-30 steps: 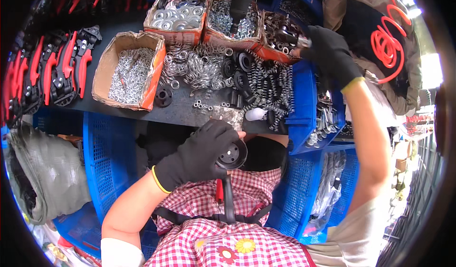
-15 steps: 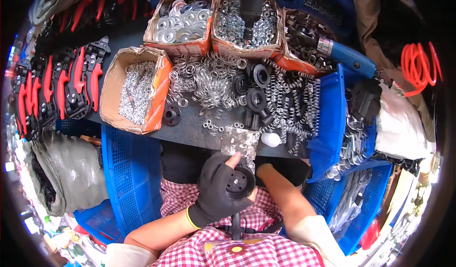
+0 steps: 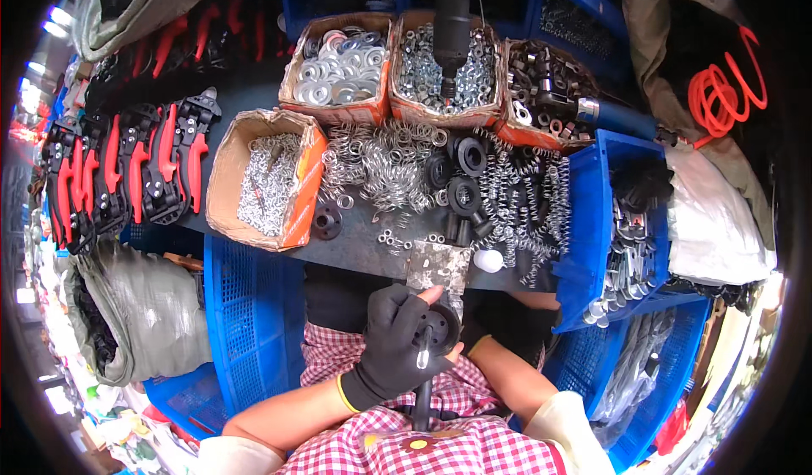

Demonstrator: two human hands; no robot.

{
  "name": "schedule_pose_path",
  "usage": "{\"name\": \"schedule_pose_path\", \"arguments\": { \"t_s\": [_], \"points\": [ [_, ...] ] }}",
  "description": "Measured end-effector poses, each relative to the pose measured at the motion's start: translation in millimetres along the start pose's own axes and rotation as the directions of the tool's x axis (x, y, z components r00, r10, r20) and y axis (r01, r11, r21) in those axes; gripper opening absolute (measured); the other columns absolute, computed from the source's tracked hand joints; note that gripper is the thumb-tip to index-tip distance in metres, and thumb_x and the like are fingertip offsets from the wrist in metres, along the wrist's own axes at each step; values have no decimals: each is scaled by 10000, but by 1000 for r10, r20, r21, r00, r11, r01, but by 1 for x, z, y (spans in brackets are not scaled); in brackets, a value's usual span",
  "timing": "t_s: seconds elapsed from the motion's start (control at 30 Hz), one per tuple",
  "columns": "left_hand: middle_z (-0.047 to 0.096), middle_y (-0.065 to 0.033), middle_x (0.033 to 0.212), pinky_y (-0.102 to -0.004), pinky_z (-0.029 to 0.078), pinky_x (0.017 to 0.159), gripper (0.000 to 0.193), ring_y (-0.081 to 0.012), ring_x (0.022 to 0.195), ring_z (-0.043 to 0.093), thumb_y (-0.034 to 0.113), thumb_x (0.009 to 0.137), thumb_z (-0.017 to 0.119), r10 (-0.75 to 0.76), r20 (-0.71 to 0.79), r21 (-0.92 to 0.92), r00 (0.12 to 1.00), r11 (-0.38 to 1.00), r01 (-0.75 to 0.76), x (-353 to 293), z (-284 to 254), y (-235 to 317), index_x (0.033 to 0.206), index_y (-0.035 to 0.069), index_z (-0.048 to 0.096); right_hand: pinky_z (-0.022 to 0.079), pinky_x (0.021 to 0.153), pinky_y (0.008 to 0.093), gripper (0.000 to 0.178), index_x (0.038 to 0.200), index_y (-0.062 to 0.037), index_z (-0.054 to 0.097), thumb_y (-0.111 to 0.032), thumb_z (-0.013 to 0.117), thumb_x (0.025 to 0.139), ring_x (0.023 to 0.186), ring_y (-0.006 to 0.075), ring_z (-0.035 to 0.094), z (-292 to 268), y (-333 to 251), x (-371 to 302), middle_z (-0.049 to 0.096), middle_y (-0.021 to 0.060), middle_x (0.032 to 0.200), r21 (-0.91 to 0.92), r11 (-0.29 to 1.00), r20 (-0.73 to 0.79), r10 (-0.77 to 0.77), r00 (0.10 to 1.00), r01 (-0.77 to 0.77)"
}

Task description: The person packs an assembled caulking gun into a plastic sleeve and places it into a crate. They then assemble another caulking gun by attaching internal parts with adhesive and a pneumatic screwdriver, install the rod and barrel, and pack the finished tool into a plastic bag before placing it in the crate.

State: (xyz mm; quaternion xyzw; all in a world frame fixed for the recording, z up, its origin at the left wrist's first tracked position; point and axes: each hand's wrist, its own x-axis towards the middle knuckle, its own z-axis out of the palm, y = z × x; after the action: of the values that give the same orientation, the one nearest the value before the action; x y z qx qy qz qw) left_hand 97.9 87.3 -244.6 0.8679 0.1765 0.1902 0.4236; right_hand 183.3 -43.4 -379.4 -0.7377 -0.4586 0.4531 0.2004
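My left hand (image 3: 387, 344), in a black glove with bare fingertips, is wrapped round a black round part (image 3: 444, 327) with small holes in its face. A short shiny metal piece (image 3: 423, 356) shows at the part's near side, above a dark tube (image 3: 422, 407) over my lap. My right forearm (image 3: 512, 378) reaches in beside it. Of my right hand (image 3: 474, 334), only a bit of dark glove shows; its fingers are hidden behind the part and the bench edge. Just beyond both hands is a worn metal plate (image 3: 436, 263) on the bench edge.
Springs (image 3: 385, 166) lie heaped on the bench, with boxes of washers (image 3: 342, 69), nuts (image 3: 419, 60) and small metal pieces (image 3: 269, 192) around them. A black power driver (image 3: 452, 27) hangs above. Red-and-black clamp-like parts (image 3: 139, 166) stand left, a blue bin (image 3: 585, 221) right.
The view has shifted, so the bench sits slightly lower and farther right. The round part is turned or tilted differently in my left hand, and the shiny piece at its near side now shows longer.
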Motion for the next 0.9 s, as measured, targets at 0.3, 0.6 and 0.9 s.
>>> {"name": "schedule_pose_path", "arguments": {
  "t_s": [0.3,0.6,0.9],
  "points": [
    [599,-53,1047,-412,445,903,725,-300,1031,555,87,549,753,595,705,-539,385,803,-254,88,-26,-40,1255,85,590,529,658,444,166,883,-71,694,-211,616,842,782,326,680,-237,-139,-77,665,158,783,30,891,158,-452,878,454],
    [639,-128,1085,-370,491,895,530,-289,1037,626,169,659,815,394,664,-391,635,907,-154,195,-101,-2,1141,67,622,489,792,379,137,819,-78,668,-150,653,703,774,252,658,-301,-112,142,668,54,744,-1000,14,-22,-504,864,-17],
    [624,-207,1204,-381,447,997,568,-337,1125,605,304,817,700,419,-72,545,905,776,-316,465,-138,-75,1288,30,541,492,807,355,53,712,-141,705,-171,662,702,815,208,651,-310,-119,140,675,14,778,-991,119,-16,-553,833,60]
  ]
}}
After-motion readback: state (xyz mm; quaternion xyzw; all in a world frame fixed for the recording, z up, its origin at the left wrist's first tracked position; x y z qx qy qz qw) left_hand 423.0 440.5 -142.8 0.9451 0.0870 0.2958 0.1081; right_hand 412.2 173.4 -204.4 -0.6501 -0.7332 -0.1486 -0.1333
